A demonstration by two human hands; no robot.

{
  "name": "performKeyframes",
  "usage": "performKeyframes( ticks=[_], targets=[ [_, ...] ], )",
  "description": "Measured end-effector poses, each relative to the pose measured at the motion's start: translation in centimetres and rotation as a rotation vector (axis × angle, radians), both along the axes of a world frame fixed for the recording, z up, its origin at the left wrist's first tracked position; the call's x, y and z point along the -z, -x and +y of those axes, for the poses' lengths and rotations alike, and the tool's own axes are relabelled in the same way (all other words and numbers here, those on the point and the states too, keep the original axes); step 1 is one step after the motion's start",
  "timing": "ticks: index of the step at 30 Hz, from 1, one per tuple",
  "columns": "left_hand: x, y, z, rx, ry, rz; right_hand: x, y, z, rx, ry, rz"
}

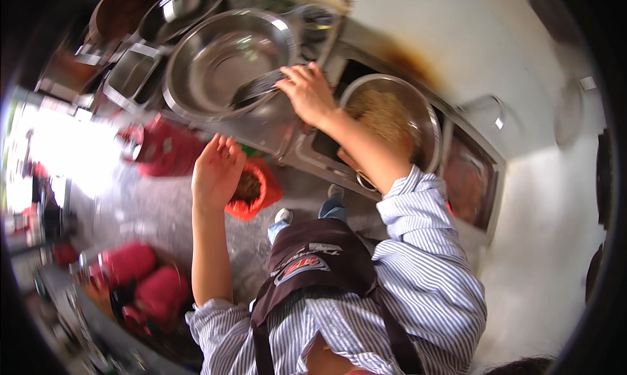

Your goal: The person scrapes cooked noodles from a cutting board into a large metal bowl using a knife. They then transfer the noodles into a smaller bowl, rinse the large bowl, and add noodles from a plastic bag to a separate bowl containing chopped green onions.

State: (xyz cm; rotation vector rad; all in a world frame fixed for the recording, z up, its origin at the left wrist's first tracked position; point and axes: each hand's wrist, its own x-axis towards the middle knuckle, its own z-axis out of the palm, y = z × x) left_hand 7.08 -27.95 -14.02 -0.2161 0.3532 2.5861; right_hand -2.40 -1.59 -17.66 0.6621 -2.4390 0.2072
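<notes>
My right hand (309, 94) grips one end of a dark, flat object (254, 88); motion blur hides exactly what it is. Its far end reaches over the rim of a large, shallow stainless-steel basin (215, 76), whose visible bottom looks bare. Under my right forearm stands a deep steel pot (432, 115) with a pale yellow-brown mass (379, 113), possibly noodles, inside. My left hand (218, 171) is raised in the air with loosely bent fingers and nothing seen in it. In the picture it lies beside a red plastic bag (268, 191) with brown contents.
A steel counter (264, 130) runs along the wall. Rectangular steel containers (130, 76) stand left of the basin. Red gas cylinders (171, 149) are on the floor, with more red cylinders (127, 264) at lower left. A curved metal piece (497, 111) juts near the wall.
</notes>
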Motion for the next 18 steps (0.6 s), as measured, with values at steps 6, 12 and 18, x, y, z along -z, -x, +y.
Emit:
performKeyframes(
  ticks=[6, 12, 18],
  targets=[
    [1.4, 0.7, 3.6, 0.372, 0.115, 0.008, 0.0, -13.7, 8.7, 0.267, 1.391, -0.788],
    [3.7, -2.8, 11.7, 0.624, 0.422, 0.357, -0.6, -30.5, 9.6, 0.781, 0.685, -0.136],
    [4.1, -12.9, 17.8, 1.313, 0.223, 0.227, 1.1, -44.6, -1.3, 0.923, 1.247, -0.001]
  ],
)
